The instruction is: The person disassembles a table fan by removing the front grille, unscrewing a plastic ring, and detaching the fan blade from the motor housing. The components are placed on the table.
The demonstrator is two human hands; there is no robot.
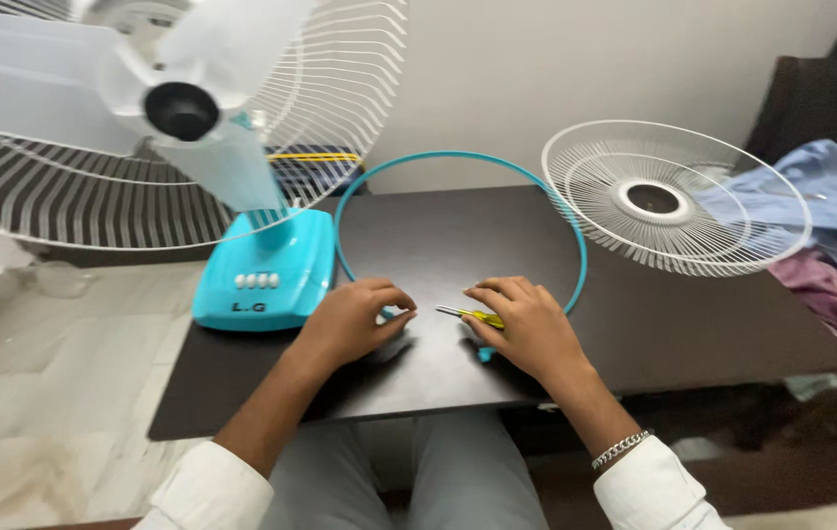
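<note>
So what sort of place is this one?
Most likely a room in a home, not a workshop: a low dark table on a tiled floor, a heap of clothes beside it, and a household fan taken apart.

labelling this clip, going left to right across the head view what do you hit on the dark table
turquoise plastic fan base → left hand → yellow-handled screwdriver → right hand → detached round white wire fan guard
</note>
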